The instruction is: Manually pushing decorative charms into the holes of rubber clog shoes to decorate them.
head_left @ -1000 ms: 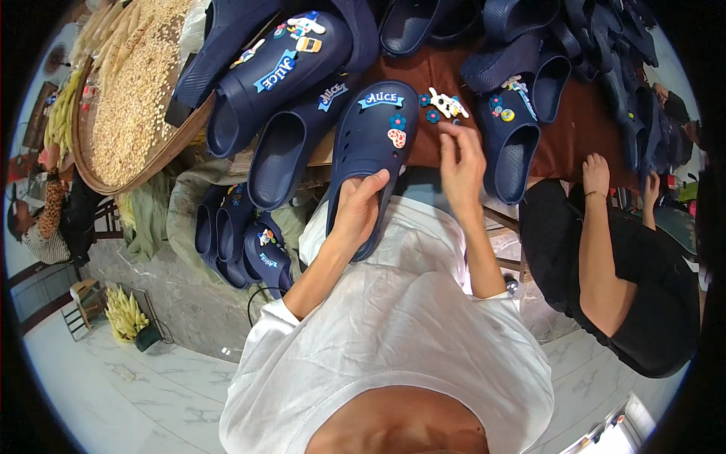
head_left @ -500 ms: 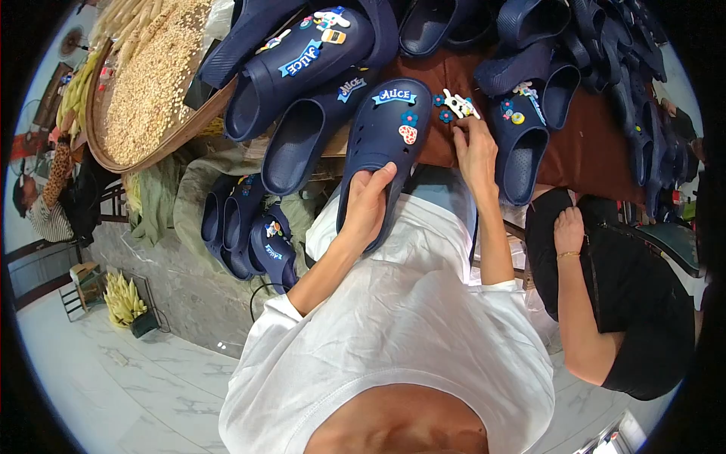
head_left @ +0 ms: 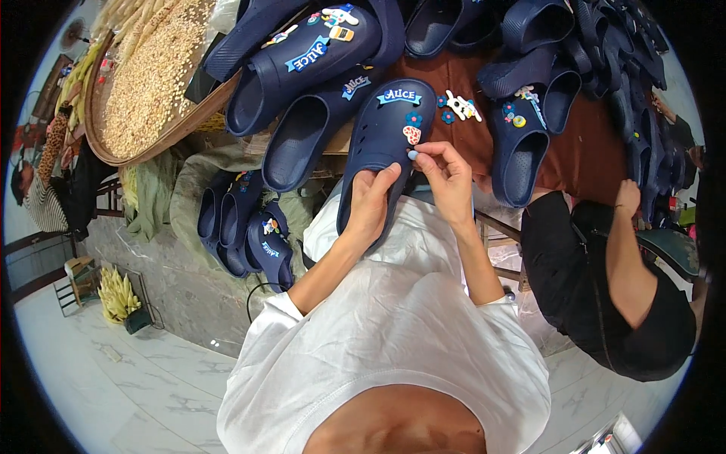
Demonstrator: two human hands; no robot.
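Observation:
A navy clog (head_left: 382, 121) tilts over my lap, its toe up on the brown surface. My left hand (head_left: 368, 204) grips it, fingers inside the foot opening and thumb on the upper. On the toe sit a blue banner charm (head_left: 399, 96), a blue flower charm (head_left: 414, 119) and a heart-like red-and-white charm (head_left: 411, 135). My right hand (head_left: 448, 181) pinches a small pale blue charm (head_left: 412, 154) against the clog's right side, by its holes. Beyond it, a white character charm (head_left: 463, 105) and blue flower charms (head_left: 448, 117) lie on the brown surface.
Decorated navy clogs (head_left: 295, 144) crowd the left, and another clog (head_left: 520, 159) stands at right. Bare clogs pile up along the back. A round tray (head_left: 125, 160) of pale grains is at far left. A co-worker in black (head_left: 575, 280) works close on my right.
My right hand has come left and nearer, from the loose charms to the clog's side, now with a small pale blue charm. The co-worker's arm has moved up and right.

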